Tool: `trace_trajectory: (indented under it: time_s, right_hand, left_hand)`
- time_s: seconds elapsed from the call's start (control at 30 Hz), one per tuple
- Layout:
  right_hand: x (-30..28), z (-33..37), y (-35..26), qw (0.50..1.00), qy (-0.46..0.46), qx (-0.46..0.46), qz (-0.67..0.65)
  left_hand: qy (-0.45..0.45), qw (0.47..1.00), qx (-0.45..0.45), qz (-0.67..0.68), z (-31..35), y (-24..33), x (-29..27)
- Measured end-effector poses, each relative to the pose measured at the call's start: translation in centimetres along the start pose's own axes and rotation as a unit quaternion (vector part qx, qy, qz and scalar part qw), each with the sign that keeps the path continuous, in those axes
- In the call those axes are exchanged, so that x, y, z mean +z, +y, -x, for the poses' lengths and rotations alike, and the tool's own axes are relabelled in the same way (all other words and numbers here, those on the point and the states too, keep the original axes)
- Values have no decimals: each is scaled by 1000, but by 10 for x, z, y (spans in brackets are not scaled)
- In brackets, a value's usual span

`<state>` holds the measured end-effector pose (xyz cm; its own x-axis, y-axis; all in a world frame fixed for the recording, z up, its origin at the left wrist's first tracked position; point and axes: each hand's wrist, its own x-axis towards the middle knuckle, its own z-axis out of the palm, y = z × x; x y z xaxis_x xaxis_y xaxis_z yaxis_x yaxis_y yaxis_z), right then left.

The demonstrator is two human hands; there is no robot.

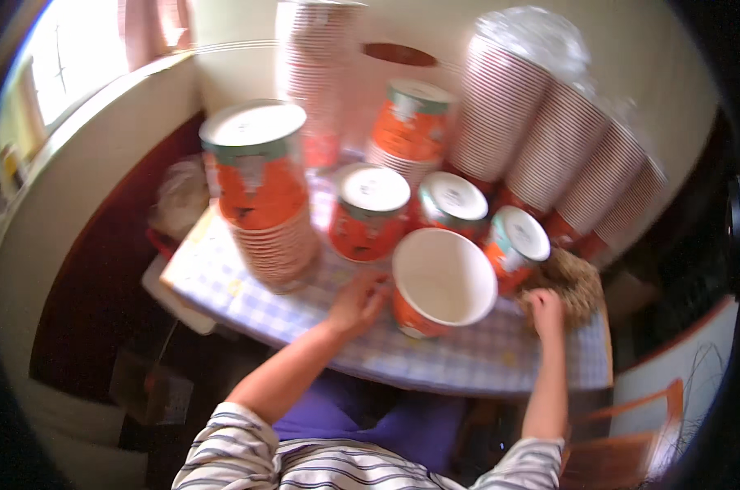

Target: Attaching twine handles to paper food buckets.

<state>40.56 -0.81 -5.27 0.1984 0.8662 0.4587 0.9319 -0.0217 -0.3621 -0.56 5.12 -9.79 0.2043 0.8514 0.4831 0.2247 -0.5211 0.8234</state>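
Upright near the table's front stands a large open paper bucket (423, 282), white inside and orange outside, with nothing visible in it. My left hand (362, 304) is at its left side, fingers loosely curved and apart; I cannot tell if they touch the wall. At the table's right end lies a heap of brown, straw-like shreds (578, 286). My right hand (546, 310) is at the heap's near left edge, its fingers pinched together on some shreds. Behind the open bucket are smaller orange tubs with white tops, one (452, 200) directly behind and another (517, 237) to its right.
A tall bucket stack (260, 196) stands upside down at left, beside another orange tub (370, 208). Tall nested stacks (501, 106), partly wrapped in clear plastic (541, 37), lean along the back right. A checkered cloth (386, 359) covers the table; a wooden chair (631, 433) is at lower right.
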Motion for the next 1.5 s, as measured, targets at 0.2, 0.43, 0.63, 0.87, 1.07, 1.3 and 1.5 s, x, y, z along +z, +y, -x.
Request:
trace_trajectory:
  time_s: [0.2, 0.43, 0.63, 0.87, 1.07, 1.3, 1.5]
  right_hand:
    - [-21, -16, -17, 997, -18, 25, -72]
    - [-21, -15, -29, 994, -110, 0, -4]
    - [-6, 1, -55, 952, -217, -95, 194]
    - [-1, 2, -41, 962, -197, -93, 165]
    - [-14, -20, -19, 959, -134, 114, -223]
    - [-9, -5, -50, 950, -250, -99, 155]
    - [11, -4, -36, 965, -182, -107, 152]
  left_hand:
    - [16, 1000, 16, -18, -1, 5, -6]
    - [15, 1000, 22, -5, 0, 8, -2]
    - [9, 999, 26, -23, -2, 3, -4]
    - [-10, 998, 38, -58, -5, 8, -8]
    - [-1, 999, 36, -37, -6, 11, -6]
    - [4, 999, 20, -35, -2, 15, -9]
    - [3, 1000, 6, -16, -3, 11, -9]
